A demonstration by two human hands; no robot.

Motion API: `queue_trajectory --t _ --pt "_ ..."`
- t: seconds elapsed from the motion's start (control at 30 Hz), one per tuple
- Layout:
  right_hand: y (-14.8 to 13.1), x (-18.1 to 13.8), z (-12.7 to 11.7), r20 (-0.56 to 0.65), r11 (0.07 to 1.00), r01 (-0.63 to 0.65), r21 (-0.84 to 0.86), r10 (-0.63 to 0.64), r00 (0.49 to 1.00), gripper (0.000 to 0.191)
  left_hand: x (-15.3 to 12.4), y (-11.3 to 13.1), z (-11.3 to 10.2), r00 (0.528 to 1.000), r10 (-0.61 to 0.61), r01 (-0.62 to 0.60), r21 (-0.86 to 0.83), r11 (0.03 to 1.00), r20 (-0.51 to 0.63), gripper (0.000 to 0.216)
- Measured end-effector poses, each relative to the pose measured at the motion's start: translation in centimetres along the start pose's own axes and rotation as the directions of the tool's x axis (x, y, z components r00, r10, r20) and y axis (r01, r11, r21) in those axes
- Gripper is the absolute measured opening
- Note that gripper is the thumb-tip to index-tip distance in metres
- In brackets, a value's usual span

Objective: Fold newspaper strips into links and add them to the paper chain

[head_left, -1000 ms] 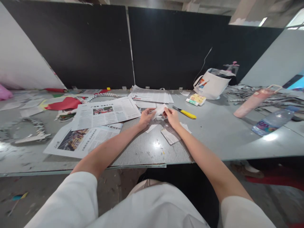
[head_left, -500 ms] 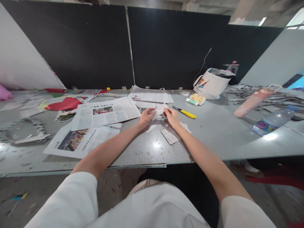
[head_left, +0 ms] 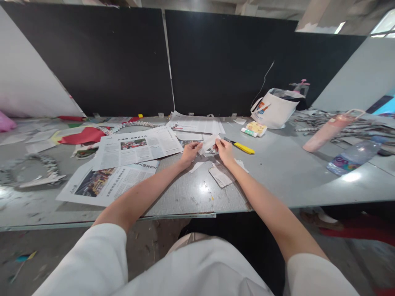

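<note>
A small whitish strip of paper (head_left: 209, 144) is held up between my two hands over the table. My left hand (head_left: 190, 153) pinches its left end, fingers closed. At its right end, the thumb and fingers of my right hand (head_left: 225, 151) are closed on the paper too. Beneath and beside my right wrist lie cut paper pieces (head_left: 221, 176). A yellow utility knife (head_left: 243, 147) rests just right of my right hand. Printed newspaper sheets (head_left: 135, 146) spread out to the left of my left hand.
The grey table (head_left: 277, 176) runs up to a black partition (head_left: 228, 61). Toward the back right are a glue stick (head_left: 248, 132), a white bag (head_left: 274, 109), a pink tumbler (head_left: 327, 133) and a plastic bottle (head_left: 352, 158). Braided paper rings (head_left: 51, 164) and red paper (head_left: 82, 136) occupy the left.
My right hand has shifted slightly to the right along the paper strip, and more of the strip shows between the hands. My left hand has hardly moved.
</note>
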State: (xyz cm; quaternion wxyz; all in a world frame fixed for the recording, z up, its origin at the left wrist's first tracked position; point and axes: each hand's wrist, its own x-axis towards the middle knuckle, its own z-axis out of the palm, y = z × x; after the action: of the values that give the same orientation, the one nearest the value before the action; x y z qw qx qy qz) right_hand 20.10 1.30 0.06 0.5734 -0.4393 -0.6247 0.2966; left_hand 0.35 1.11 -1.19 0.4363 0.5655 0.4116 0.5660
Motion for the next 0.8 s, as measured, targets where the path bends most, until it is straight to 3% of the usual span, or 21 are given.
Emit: queue_trajectory --t 0.27,0.43,0.53,0.6,0.67,0.73,0.8 --pt "0.1 -0.2 0.0 0.003 0.999 -0.010 0.033 0.010 1.000 0.056 -0.2 0.2 -0.1 1.000 0.014 -0.014 0.032 0.999 0.012 0.055" --pt "0.0 -0.8 0.6 0.116 0.997 -0.053 0.048 0.047 0.992 0.043 -0.9 1.2 0.1 0.992 0.066 -0.074 0.066 0.995 0.110 0.049" --pt "-0.1 -0.9 0.8 0.150 0.996 -0.085 0.039 0.078 0.986 0.045 -1.2 1.5 0.6 0.990 0.092 -0.101 0.083 0.991 0.107 0.046" --pt "-0.1 -0.8 0.6 0.136 0.995 -0.097 0.031 0.092 0.986 0.048 -1.1 1.5 0.9 0.993 0.110 -0.112 0.081 0.990 0.038 0.047" --pt "-0.2 -0.8 0.3 0.134 0.995 -0.093 0.028 0.089 0.987 0.051 -1.0 1.6 1.1 0.985 0.139 -0.136 0.033 0.990 -0.106 0.045" --pt "-0.5 -0.9 0.2 0.180 0.996 -0.082 0.034 0.075 0.981 0.052 -0.9 2.1 1.0 0.944 0.162 -0.179 -0.032 0.983 -0.288 0.038" --pt "-0.9 -1.1 0.4 0.316 0.997 -0.056 0.044 0.039 0.948 0.050 -1.2 3.0 1.1 0.893 0.196 -0.229 -0.034 0.973 -0.404 0.027"
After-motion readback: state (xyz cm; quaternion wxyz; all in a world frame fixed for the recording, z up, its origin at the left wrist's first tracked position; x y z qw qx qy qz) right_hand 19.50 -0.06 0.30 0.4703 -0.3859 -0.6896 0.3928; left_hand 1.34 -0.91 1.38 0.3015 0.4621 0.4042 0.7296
